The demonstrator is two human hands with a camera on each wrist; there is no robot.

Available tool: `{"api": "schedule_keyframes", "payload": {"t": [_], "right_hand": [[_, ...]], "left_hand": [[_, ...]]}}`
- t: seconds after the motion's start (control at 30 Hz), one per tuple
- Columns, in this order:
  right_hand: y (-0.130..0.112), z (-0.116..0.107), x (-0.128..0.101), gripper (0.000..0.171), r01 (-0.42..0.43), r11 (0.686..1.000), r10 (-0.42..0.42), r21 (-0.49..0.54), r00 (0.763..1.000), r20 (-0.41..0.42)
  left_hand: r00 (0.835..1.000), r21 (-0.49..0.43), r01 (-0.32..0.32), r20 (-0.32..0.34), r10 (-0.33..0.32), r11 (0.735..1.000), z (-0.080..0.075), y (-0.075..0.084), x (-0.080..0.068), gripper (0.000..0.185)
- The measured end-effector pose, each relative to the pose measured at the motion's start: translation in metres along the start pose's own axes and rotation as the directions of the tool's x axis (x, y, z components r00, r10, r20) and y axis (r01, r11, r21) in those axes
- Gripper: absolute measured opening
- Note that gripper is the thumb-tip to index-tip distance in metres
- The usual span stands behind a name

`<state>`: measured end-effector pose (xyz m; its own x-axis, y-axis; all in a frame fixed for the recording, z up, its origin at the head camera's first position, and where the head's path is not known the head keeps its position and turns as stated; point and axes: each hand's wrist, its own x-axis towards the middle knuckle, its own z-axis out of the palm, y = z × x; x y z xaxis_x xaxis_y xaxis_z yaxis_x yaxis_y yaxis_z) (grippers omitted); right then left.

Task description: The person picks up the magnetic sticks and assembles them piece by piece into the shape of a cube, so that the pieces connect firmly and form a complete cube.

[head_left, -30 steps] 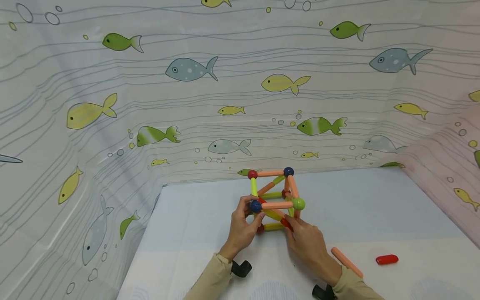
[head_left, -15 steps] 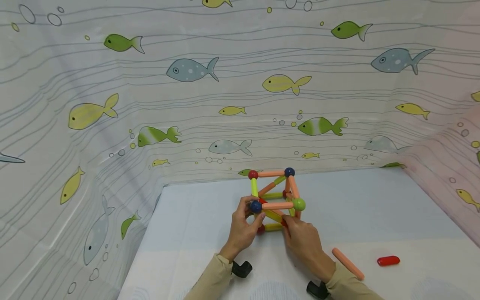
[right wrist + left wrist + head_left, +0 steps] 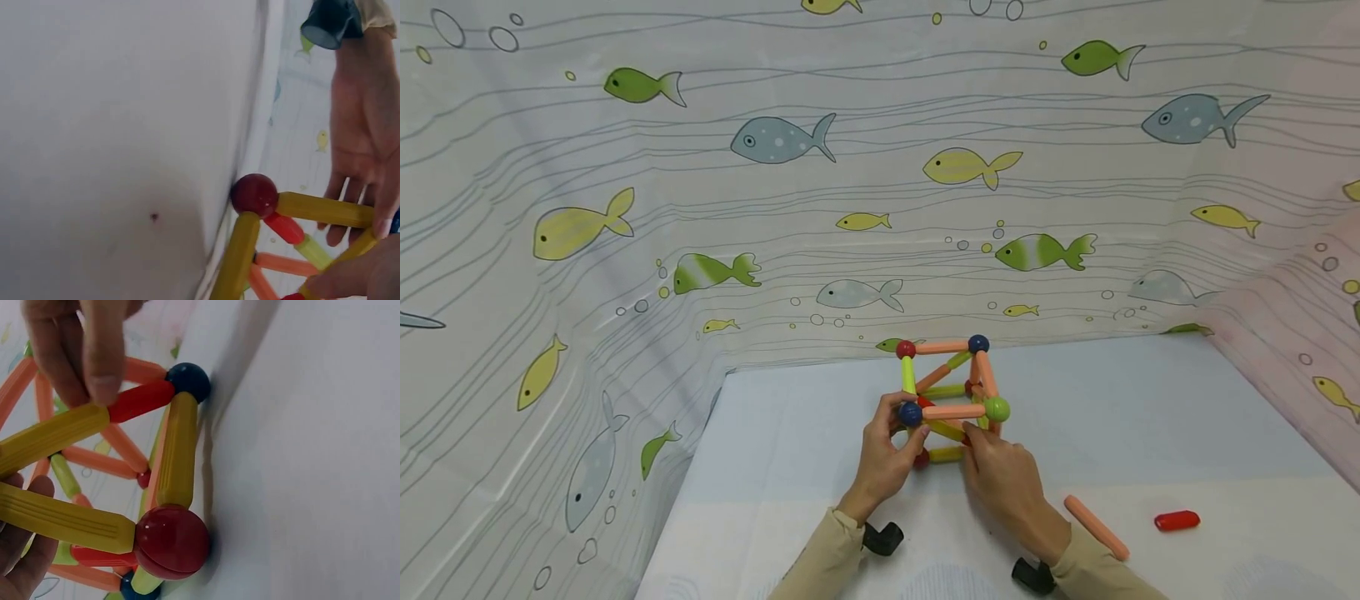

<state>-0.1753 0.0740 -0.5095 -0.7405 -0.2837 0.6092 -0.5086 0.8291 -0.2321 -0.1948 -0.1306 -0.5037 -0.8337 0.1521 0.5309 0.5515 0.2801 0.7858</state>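
Note:
A cube-like frame of coloured sticks and balls stands on the table, its near upper edge an orange stick (image 3: 955, 412) between a blue ball (image 3: 911, 413) and a green ball (image 3: 997, 409). My left hand (image 3: 883, 458) holds the near left upright just by that blue ball. With thumb and fingers, my right hand (image 3: 1011, 483) pinches a diagonal on the near face. In the left wrist view it is where a yellow stick (image 3: 53, 437) meets a red stick (image 3: 142, 402), whose far end touches a dark blue ball (image 3: 189, 381). A red ball (image 3: 172, 540) forms the near left bottom corner.
Right of the frame, a loose orange stick (image 3: 1096, 527) lies beside my right forearm, and a short red stick (image 3: 1177, 521) lies farther right. Fish-patterned sheeting (image 3: 880, 250) rises behind and beside the table (image 3: 790, 433).
My right hand has shifted slightly left, and its fingers now cover most of the red stick that showed before. My left hand and the frame stay in place.

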Motion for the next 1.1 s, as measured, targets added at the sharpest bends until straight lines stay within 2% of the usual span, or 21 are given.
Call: {"api": "schedule_keyframes", "payload": {"t": [0.13, 0.2, 0.23, 0.3, 0.33, 0.4, 0.47, 0.57, 0.7, 0.8, 0.87, 1.0, 1.1], "right_hand": [[0.007, -0.009, -0.002, 0.026, 0.054, 0.997, -0.06, -0.049, 0.989, -0.136], [0.011, -0.014, -0.003, 0.031, 0.022, 0.997, -0.032, -0.071, 0.989, -0.146], [0.014, -0.017, -0.003, 0.036, -0.015, 0.997, 0.007, -0.071, 0.993, -0.115], [0.02, -0.022, -0.002, 0.043, -0.112, 0.993, 0.112, -0.028, 0.994, 0.01], [0.022, -0.024, -0.001, 0.044, -0.166, 0.986, 0.166, -0.006, 0.983, 0.079], [0.028, -0.026, 0.0, 0.045, -0.263, 0.965, 0.254, 0.019, 0.945, 0.205], [0.034, -0.025, 0.002, 0.043, -0.31, 0.95, 0.286, 0.045, 0.916, 0.283], [0.041, -0.019, 0.0, 0.042, -0.326, 0.943, 0.29, 0.062, 0.899, 0.328], [0.047, -0.015, -0.001, 0.041, -0.336, 0.938, 0.286, 0.083, 0.889, 0.357], [0.051, -0.016, -0.001, 0.04, -0.333, 0.939, 0.279, 0.088, 0.884, 0.374], [0.055, -0.019, 0.0, 0.04, -0.336, 0.938, 0.278, 0.082, 0.873, 0.4], [0.069, -0.03, -0.002, 0.036, -0.35, 0.936, 0.287, 0.039, 0.822, 0.492], [0.083, -0.042, -0.008, 0.035, -0.374, 0.927, 0.314, -0.012, 0.759, 0.571]], "left_hand": [[1.0, 0.017, 0.012, 0.006, -0.013, 1.0, -0.001, 0.001, 0.0, 0.046], [1.0, 0.026, 0.014, 0.014, -0.014, 1.0, -0.002, 0.001, 0.0, 0.046], [1.0, 0.032, 0.014, 0.017, -0.015, 0.999, -0.002, 0.002, 0.0, 0.045], [1.0, 0.042, 0.011, 0.021, -0.012, 0.999, -0.004, 0.002, -0.001, 0.045], [1.0, 0.048, 0.005, 0.022, -0.006, 0.999, -0.004, 0.002, -0.001, 0.045], [1.0, 0.054, -0.004, 0.024, 0.003, 0.999, -0.005, 0.002, -0.001, 0.044], [1.0, 0.059, -0.018, 0.023, 0.017, 0.998, -0.006, 0.001, -0.001, 0.044], [0.999, 0.059, -0.03, 0.024, 0.028, 0.998, -0.006, 0.0, -0.002, 0.044], [0.999, 0.056, -0.039, 0.024, 0.038, 0.998, -0.005, 0.0, -0.003, 0.045], [0.999, 0.056, -0.044, 0.027, 0.043, 0.997, -0.005, 0.0, -0.003, 0.045], [0.998, 0.062, -0.05, 0.032, 0.048, 0.997, -0.005, 0.001, -0.002, 0.046], [0.996, 0.108, -0.074, 0.048, 0.069, 0.991, -0.009, 0.003, -0.001, 0.047], [0.995, 0.156, -0.092, 0.051, 0.085, 0.983, -0.015, 0.005, -0.001, 0.05]]}}
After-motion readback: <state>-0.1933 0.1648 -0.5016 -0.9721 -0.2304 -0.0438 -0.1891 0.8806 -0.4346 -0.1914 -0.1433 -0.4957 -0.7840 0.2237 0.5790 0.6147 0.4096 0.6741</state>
